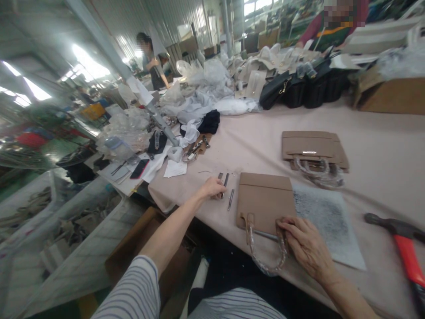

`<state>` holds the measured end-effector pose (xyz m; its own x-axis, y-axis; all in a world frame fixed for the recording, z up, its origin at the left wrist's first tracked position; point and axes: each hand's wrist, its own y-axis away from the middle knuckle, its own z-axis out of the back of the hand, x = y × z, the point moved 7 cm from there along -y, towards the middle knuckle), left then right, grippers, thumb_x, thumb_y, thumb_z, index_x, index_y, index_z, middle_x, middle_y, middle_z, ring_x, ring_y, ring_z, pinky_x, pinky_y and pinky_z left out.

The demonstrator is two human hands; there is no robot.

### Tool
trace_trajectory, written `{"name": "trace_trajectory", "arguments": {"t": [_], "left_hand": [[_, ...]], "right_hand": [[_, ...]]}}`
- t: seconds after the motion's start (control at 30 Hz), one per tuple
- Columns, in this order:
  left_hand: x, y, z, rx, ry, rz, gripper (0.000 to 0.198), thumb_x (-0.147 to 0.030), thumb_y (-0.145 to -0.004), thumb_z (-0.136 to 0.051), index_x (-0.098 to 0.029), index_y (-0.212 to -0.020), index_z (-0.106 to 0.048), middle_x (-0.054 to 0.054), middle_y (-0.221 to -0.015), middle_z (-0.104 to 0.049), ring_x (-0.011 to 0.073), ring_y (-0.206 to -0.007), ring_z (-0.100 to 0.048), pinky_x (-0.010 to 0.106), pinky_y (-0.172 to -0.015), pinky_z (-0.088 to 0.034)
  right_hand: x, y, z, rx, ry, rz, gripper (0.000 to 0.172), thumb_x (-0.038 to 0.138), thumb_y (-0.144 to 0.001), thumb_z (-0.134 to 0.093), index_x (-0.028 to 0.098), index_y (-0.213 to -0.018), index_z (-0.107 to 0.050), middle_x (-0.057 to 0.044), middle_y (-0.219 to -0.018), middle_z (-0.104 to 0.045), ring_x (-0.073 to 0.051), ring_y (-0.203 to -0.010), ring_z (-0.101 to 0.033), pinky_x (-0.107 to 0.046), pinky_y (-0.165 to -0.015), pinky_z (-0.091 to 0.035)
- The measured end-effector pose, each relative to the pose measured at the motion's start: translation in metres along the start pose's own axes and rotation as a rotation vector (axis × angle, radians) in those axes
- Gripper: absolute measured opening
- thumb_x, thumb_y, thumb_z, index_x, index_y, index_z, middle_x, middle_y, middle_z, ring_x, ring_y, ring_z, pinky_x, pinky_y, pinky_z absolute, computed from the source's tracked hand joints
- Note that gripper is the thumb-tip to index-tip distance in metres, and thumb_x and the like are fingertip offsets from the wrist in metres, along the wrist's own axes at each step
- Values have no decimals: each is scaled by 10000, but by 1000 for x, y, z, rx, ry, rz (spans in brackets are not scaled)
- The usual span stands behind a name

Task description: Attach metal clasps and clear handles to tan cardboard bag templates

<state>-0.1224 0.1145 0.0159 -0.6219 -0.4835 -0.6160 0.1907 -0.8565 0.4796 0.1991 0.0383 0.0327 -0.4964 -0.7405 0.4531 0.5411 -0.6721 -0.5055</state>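
A tan handbag [264, 199] lies flat near the table's front edge, its plastic-wrapped handle [265, 261] hanging over the edge. My right hand [303, 243] rests on the bag's lower right corner, fingers curled over a thin metal rod [265, 234]. My left hand [212, 188] reaches out to the left of the bag, fingertips pinched on a small metal tool [225, 181]. Another thin metal tool [230, 200] lies just beside it.
A second tan handbag [314, 148] lies further back. A grey speckled mat [327, 221] sits under the near bag's right side. A red-handled hammer [407, 248] lies at the right. Black bags [299, 88], plastic wrap and cloth crowd the far table; other people work beyond.
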Motion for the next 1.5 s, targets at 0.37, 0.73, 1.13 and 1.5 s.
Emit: {"name": "trace_trajectory", "arguments": {"t": [0.37, 0.73, 1.13, 1.5], "left_hand": [[-10, 49, -61, 122, 946, -320, 411, -320, -625, -843, -126, -887, -594, 29, -760, -705, 151, -649, -701, 266, -641, -591], [-33, 58, -93, 119, 783, -527, 263, -264, -726, -814, -116, -892, -673, 63, -842, -728, 154, -761, -707, 260, -754, -593], [-33, 68, -96, -16, 616, -701, 161, -246, -844, -711, -127, -951, -725, 98, -917, -780, 185, -838, -745, 293, -810, -622], [-38, 71, -95, -165, 592, -666, 274, -213, -833, -689, -137, -1097, -684, 85, -949, -773, 155, -780, -730, 255, -737, -621]], "right_hand": [[2, -1, -1, 17, 23, -16, 279, 210, -984, -437, 208, -1116, -683, -81, -1086, -658, -215, -945, -582, -371, -824, -487], [4, -4, 0, 0, 21, -17, 243, 214, -983, -450, 226, -1118, -652, -74, -1087, -663, -238, -950, -597, -406, -796, -476], [1, -1, -3, -8, 23, -26, 228, 187, -977, -467, 211, -1116, -645, -79, -1095, -648, -244, -962, -582, -410, -800, -465], [3, -2, -1, -34, 23, -30, 225, 180, -964, -479, 201, -1101, -656, -81, -1071, -661, -237, -941, -584, -397, -783, -466]]}}
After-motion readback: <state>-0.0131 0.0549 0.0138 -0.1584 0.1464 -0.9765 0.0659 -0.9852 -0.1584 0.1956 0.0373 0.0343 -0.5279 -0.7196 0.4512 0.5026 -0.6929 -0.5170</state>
